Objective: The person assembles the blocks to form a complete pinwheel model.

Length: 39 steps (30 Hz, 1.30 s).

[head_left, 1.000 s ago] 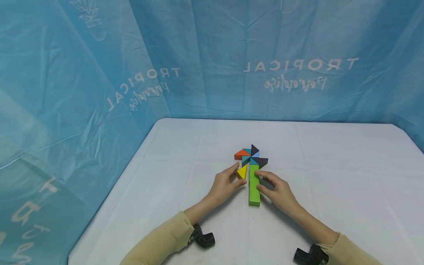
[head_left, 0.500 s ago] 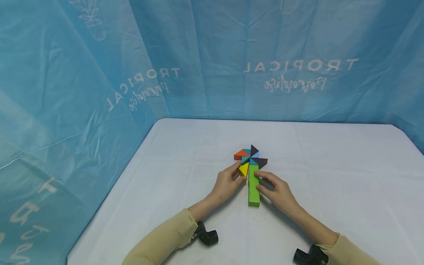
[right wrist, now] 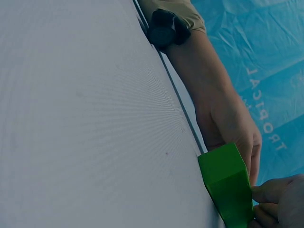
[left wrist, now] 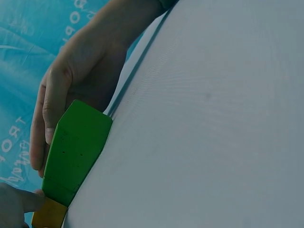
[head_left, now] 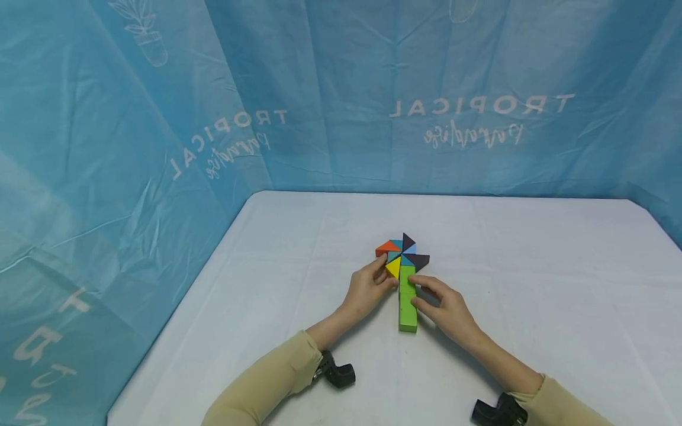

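In the head view, my left hand holds a yellow triangular block between its fingers and thumb. That block sits against the upper left side of a long green bar, which has a faint seam across it. My right hand rests its index fingertip and thumb tip on the bar's right side. Beyond the bar's far end lies a pinwheel of triangular blocks: an orange one, dark ones, and several blue and teal ones. The left wrist view shows the yellow block touching the green bar.
A white-covered table carries the blocks. Blue printed curtains hang along its back and left sides. Black cameras are strapped at the left wrist and right wrist.
My left hand has moved the yellow block away from me and slightly right, from a gap beside the green bar to against it and the pinwheel. The right hand has stayed in place.
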Motion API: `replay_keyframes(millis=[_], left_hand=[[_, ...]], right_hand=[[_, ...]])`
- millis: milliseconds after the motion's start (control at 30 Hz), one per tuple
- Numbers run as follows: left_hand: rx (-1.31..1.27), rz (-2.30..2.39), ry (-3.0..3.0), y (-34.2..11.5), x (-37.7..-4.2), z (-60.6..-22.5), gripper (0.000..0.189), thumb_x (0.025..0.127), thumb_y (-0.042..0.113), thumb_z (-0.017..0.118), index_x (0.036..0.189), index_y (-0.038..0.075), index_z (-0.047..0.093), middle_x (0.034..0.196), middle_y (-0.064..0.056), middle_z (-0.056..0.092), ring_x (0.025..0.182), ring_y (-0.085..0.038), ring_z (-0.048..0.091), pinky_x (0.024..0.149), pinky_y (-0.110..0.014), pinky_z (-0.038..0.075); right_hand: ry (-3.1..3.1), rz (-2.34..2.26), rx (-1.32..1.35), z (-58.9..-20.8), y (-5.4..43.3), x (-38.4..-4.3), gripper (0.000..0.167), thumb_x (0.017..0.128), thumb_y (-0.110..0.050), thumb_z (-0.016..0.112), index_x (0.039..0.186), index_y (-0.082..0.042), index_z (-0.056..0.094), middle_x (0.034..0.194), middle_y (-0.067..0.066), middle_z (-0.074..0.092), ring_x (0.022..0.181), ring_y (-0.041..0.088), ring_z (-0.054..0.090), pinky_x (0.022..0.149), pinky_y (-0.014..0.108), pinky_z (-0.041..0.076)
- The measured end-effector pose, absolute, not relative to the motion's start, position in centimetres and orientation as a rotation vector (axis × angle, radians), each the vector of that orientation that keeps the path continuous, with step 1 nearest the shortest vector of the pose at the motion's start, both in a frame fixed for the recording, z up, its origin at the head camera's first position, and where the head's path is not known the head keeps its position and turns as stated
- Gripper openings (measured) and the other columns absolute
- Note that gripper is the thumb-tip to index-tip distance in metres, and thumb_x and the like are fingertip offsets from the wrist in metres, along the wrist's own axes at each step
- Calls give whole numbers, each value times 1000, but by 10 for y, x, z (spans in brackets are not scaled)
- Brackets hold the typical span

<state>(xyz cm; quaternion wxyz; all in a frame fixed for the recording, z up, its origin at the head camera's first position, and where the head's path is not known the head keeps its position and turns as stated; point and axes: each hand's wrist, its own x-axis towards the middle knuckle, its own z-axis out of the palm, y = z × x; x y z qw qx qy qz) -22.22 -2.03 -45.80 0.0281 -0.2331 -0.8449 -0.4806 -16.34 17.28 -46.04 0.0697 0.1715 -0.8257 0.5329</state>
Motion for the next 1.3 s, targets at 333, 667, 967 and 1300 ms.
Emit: replay_keyframes(millis=[333, 667, 967, 1300], left_hand=[[-640, -1614, -2590, -16, -226, -459, 63, 86, 13, 69, 139, -5, 40, 137, -19, 46, 119, -20, 51, 85, -17, 47], [-589, -1690, -2541, -13, -226, -458, 58, 87, 8, 68, 137, -7, 41, 138, -20, 44, 122, -22, 49, 91, -21, 45], [-545, -1700, -2531, -11, -229, -460, 55, 88, 6, 67, 135, -8, 44, 136, -20, 46, 119, -23, 51, 92, -22, 45], [-535, -1711, -2519, -11, -230, -459, 52, 88, 4, 65, 135, -7, 45, 135, -19, 48, 119, -23, 52, 91, -22, 46]], right_hand=[[-2492, 1601, 510, -460, 173, -163, 40, 88, -4, 66, 127, -3, 57, 128, 12, 56, 123, 29, 48, 100, 37, 41], [-2485, 1621, 501, -458, 173, -164, 40, 88, -6, 67, 126, -3, 57, 128, 11, 56, 123, 28, 49, 100, 36, 41], [-2504, 1598, 474, -455, 171, -163, 40, 87, -1, 66, 126, 0, 56, 128, 14, 56, 122, 30, 49, 100, 38, 41], [-2485, 1625, 490, -457, 171, -163, 40, 88, -4, 66, 127, -1, 57, 128, 13, 55, 122, 29, 49, 100, 41, 41]])
